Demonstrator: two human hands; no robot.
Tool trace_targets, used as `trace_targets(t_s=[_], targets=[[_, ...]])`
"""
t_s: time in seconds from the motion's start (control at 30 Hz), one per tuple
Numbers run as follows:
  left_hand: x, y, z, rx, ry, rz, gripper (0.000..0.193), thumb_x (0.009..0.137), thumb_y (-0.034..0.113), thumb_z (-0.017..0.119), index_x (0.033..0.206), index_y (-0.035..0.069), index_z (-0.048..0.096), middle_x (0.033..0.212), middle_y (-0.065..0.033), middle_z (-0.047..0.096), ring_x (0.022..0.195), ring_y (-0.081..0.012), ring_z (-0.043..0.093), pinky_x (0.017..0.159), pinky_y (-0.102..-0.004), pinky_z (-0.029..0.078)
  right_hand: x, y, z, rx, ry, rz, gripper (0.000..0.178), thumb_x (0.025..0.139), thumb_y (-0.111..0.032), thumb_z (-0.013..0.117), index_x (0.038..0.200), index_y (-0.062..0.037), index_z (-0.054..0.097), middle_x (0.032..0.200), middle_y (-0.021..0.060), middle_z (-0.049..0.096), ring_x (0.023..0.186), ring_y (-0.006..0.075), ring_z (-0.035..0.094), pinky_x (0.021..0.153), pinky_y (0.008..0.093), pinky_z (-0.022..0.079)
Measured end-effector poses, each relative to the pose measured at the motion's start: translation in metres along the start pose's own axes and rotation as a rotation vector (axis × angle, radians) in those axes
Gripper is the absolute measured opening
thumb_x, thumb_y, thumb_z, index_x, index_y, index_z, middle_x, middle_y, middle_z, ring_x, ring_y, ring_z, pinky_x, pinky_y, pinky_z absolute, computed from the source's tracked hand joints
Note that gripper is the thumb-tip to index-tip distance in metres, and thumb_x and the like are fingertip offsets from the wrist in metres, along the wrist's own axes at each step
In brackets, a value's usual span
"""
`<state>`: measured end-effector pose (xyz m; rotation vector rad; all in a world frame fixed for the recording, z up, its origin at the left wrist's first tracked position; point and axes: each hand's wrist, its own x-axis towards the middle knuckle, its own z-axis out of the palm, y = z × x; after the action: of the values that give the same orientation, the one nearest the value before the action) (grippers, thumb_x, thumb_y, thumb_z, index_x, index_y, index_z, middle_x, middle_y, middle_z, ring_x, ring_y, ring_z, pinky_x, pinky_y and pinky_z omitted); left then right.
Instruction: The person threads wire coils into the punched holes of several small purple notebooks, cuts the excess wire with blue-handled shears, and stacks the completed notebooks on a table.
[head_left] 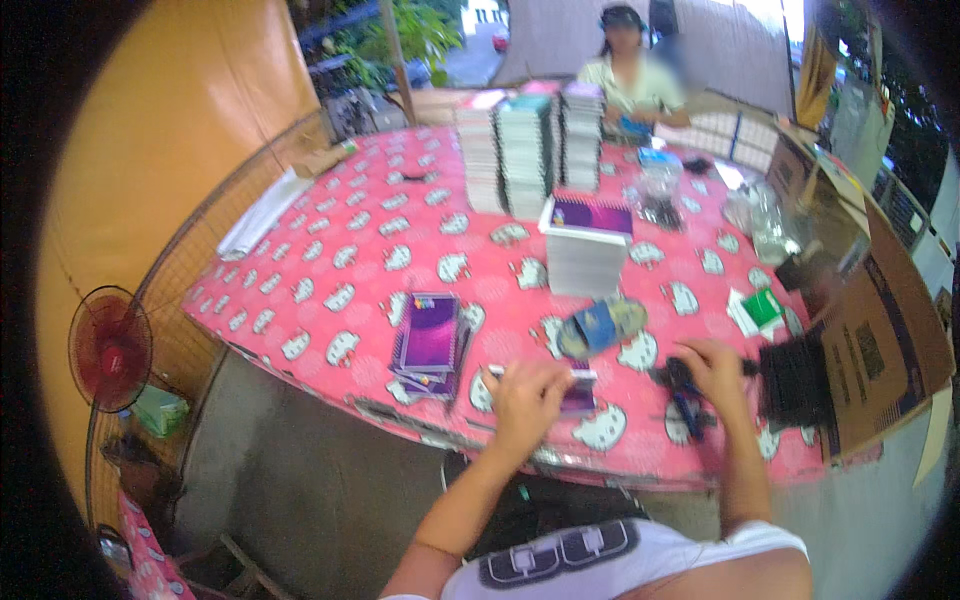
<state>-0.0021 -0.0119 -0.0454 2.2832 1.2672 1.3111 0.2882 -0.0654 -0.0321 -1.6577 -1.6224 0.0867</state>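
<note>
My left hand (528, 403) is closed at the near table edge, its bent fingers on a small purple-covered notebook (578, 392) that they partly hide. To the right, my right hand (716, 374) curls its fingers at the top of a dark-handled tool (686, 408), whose exact kind is blurred. Black spiral binding coils (794, 385) lie in a bundle right of that hand. Left of my left hand rests a small, uneven pile of purple notebooks (429, 333). A blue and tan slipper-shaped thing (601, 327) lies beyond the left hand.
A tall notebook stack (585, 250) stands mid-table, with higher spiral-bound stacks (523, 155) behind it. Cardboard (885, 320) borders the right side, near clear plastic bags (772, 225). Another person (632, 85) is at the far side. A red fan (112, 350) stands left of the pink-covered table (300, 275).
</note>
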Motion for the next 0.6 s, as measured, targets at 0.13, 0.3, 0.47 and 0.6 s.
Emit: trace_targets(t_s=[0.13,0.3,0.47,0.6], targets=[[-0.001,-0.011,-0.009,0.015,-0.016,-0.031,0.01,0.077,0.024,0.072,0.08,0.014,0.072,0.081,-0.0011,0.067,0.082,-0.0197,0.058,0.088,-0.0419,0.029,0.007,-0.075,0.058,0.394,-0.169,-0.062,0.019,0.078,-0.013,0.072,0.095,-0.0049,0.07,0.084,0.0082,0.066,0.071,0.0154,0.061,0.063,0.0275,0.047],[-0.001,0.0,-0.001,-0.046,-0.009,0.014,0.01,0.076,0.021,0.074,0.081,0.012,0.071,0.082,-0.0003,0.067,0.083,-0.018,0.058,0.088,-0.0394,0.028,-0.001,-0.073,0.057,0.405,-0.252,-0.011,0.022,0.075,-0.011,0.073,0.096,-0.0066,0.07,0.086,0.0081,0.064,0.074,0.0174,0.062,0.066,0.0284,0.048],[0.0,0.003,-0.006,-0.03,-0.003,0.016,0.011,0.076,0.02,0.075,0.083,0.012,0.072,0.084,-0.0002,0.068,0.084,-0.0172,0.057,0.09,-0.0381,0.028,0.004,-0.069,0.061,0.406,-0.126,-0.123,0.024,0.072,-0.004,0.071,0.096,-0.0071,0.07,0.087,0.0089,0.064,0.079,0.0205,0.063,0.071,0.0303,0.049],[0.001,0.002,-0.006,-0.047,0.0,0.01,0.014,0.074,0.02,0.076,0.085,0.012,0.072,0.086,-0.0012,0.069,0.085,-0.0171,0.058,0.09,-0.0377,0.029,0.008,-0.072,0.061,0.372,-0.191,-0.15,0.022,0.076,-0.002,0.067,0.098,-0.0058,0.07,0.089,0.0097,0.066,0.081,0.0196,0.064,0.076,0.031,0.049]])
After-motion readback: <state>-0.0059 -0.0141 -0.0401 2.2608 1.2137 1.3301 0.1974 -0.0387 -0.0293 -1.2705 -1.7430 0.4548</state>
